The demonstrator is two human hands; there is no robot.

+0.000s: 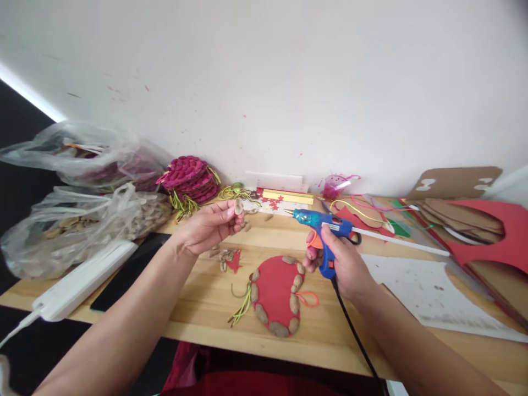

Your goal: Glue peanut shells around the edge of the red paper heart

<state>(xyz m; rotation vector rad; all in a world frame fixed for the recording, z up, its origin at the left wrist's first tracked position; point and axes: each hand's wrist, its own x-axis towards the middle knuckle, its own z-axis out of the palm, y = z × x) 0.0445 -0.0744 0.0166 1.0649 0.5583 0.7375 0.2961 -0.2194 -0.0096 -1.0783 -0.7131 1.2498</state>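
Observation:
My left hand [216,223] pinches a peanut [238,207] between thumb and fingers, raised above the table. In my right hand [340,256] is a blue hot glue gun [317,220], its nozzle aimed left toward the peanut but apart from it. A white glue stick [404,242] juts from the gun's back. Below and between the hands lies a red rounded shape [275,291] with peanuts along much of its edge. A green cord [244,305] hangs off its left side and an orange loop [308,298] off its right.
Plastic bags [82,231], one with peanuts, stand at left by a white power strip [84,280]. Purple-red stacked pieces [192,179] sit at the back. White paper [416,286] and cardboard cutouts [466,220] lie at right. The gun's black cord [355,330] runs over the front edge.

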